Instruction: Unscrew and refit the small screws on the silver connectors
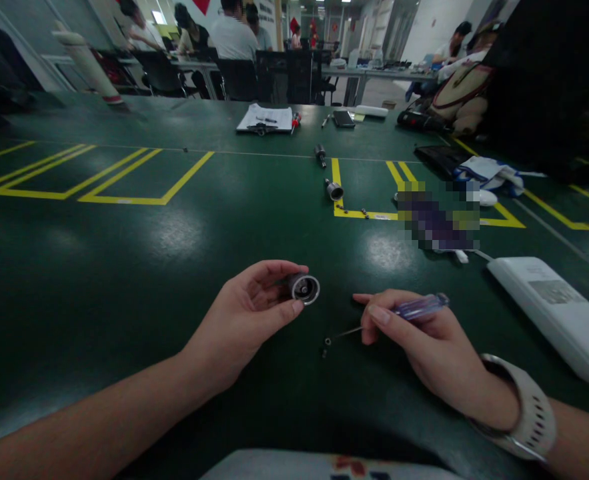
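Observation:
Between the thumb and fingers of my left hand (pixel 254 300) is a cup-shaped metal part (pixel 305 289), its round mouth turned towards me and a small stud visible inside. My right hand (pixel 419 330) grips a screwdriver (pixel 421 307) by its clear purplish handle. The thin shaft points left and down, its tip close to a small dark nut-like piece (pixel 327 341) on the green table; whether they touch I cannot tell. A second tiny dark piece (pixel 324 353) lies just below that one.
Farther off stand two similar metal parts, one cup-shaped (pixel 334 191) and one with a stem (pixel 320 155). Several tiny pieces lie along the yellow tape (pixel 354 215). At right are a white power bank-like box (pixel 549 313) with a cable and a blurred-out device (pixel 439 217). A clipboard (pixel 264 120) lies behind.

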A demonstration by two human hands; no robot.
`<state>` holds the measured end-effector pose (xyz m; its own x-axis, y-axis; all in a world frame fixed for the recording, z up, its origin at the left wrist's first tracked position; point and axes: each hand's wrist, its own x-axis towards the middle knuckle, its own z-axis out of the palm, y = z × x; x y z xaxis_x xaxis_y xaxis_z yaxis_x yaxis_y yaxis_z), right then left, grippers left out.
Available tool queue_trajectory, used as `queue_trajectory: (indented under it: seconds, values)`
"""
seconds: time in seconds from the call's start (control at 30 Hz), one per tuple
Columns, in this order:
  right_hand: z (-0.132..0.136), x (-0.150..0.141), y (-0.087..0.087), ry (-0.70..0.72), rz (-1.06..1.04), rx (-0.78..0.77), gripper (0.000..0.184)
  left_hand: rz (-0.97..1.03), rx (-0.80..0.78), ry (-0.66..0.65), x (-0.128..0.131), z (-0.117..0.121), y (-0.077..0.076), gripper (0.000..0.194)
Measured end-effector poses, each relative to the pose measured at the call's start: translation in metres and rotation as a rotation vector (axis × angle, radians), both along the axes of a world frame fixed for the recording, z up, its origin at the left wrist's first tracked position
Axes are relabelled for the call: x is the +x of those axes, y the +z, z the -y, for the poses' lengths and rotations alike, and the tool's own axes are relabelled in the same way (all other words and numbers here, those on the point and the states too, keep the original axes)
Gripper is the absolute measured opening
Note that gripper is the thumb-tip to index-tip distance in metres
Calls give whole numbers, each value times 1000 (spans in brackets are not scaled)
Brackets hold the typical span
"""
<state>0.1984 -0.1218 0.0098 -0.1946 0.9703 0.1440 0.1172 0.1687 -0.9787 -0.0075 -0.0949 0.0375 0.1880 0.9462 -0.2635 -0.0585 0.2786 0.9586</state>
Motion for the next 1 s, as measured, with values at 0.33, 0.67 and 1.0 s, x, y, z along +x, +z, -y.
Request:
queue_trajectory:
  seconds: [0.33, 0.67, 1.0]
  values:
    - [12, -5, 15, 119, 338, 335, 16, 38, 17, -39, -1, -1, -3, 32]
    - [20, -4, 8, 129, 460, 785, 14, 29, -16, -22, -1, -1, -1, 31]
    - [15, -6, 9, 87, 522, 870, 11, -39, -17, -125, 1, 3, -5, 31]
